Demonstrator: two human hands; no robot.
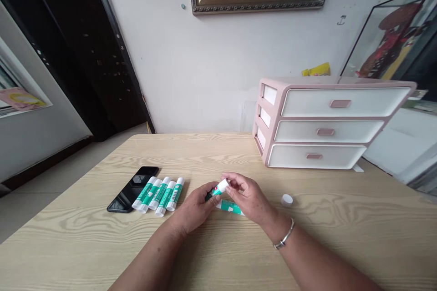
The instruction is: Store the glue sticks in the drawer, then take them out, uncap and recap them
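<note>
Across the pale wood surface (218,254), five glue sticks (159,195) and a black phone (132,189) lie left of your hands, a white cap (287,200) right, pink drawers (321,122) beyond; your left hand (194,209) and right hand (251,198) close their fingers narrowly around a green glue stick (216,190), just above a second glue stick (229,207) lying flat, with open room toward you

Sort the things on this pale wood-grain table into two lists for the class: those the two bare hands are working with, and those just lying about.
In use: left hand, right hand, slim green-and-white glue stick held between them, second glue stick under the right hand, round white cap nearby.
Lying about: five glue sticks in a row, black smartphone, pink-and-white three-drawer organiser.
</note>
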